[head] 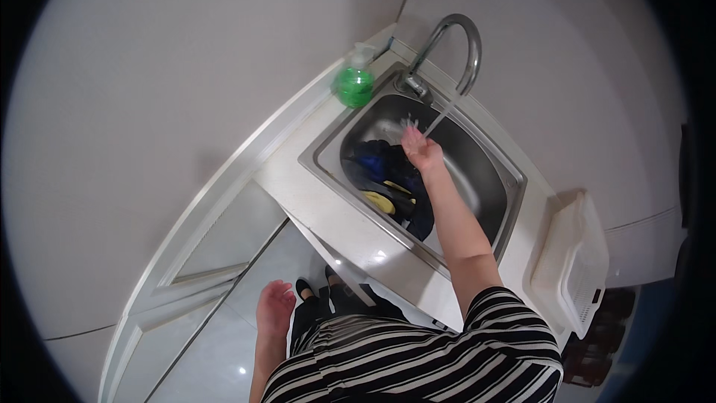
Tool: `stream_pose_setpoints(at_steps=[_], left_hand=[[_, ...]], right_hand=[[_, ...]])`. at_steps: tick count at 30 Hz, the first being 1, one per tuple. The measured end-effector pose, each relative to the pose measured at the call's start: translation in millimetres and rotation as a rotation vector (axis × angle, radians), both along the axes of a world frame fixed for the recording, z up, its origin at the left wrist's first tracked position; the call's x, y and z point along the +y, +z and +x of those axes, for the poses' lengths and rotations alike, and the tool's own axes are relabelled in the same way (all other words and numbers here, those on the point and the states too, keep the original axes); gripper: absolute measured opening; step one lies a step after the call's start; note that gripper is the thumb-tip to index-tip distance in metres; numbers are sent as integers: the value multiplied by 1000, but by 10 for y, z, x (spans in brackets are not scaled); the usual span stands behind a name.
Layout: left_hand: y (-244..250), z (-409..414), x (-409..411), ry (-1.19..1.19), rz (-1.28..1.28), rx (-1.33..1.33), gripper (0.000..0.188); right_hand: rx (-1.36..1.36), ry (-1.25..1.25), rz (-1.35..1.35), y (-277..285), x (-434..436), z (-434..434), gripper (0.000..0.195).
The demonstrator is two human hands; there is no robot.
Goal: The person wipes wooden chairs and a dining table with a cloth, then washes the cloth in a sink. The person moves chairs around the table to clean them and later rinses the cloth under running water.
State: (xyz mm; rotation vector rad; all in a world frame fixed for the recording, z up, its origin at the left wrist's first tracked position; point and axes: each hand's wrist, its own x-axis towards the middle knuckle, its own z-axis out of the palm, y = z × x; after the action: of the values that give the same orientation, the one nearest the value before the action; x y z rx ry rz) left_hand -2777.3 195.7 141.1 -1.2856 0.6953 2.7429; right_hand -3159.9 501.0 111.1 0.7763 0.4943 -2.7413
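Note:
My right hand [420, 148] is palm up under the running water [442, 118], which splashes off its fingers; it holds nothing. The stream falls from the chrome gooseneck faucet [474, 50] into the stainless steel sink [475, 179]. Beneath and left of that hand, a heap of dark wet cloth [373, 168] with blue and yellow parts lies in the basin. My forearm covers part of the sink. My left hand [275, 308] hangs in the air at my side, away from the counter, with loosely curled fingers and nothing in it.
A pump bottle of green liquid soap [355, 87] stands at the sink's back left corner. On the counter's right side leans or stands a white plastic basket [579, 268]. Brown containers [596, 341] sit beyond it. White panelled cabinet doors [212, 252] line the left.

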Motion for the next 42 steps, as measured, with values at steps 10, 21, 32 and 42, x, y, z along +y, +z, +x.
stream_pose_setpoints(at_steps=[10,21,32,42], left_hand=[[93,-160,237,-103,21,-18,20],[34,24,325,-125,-6,-141,22],[-325,-216,731,-624,-219,-154,65],[-500,-657,1107,-470,621,157,98]], right_hand=[[249,520,616,327,1,263,53],[441,885,2105,-352,-344,906,57],[1031,301,2038,948,238,755,38],[20,456,658,253,158,198,30]])
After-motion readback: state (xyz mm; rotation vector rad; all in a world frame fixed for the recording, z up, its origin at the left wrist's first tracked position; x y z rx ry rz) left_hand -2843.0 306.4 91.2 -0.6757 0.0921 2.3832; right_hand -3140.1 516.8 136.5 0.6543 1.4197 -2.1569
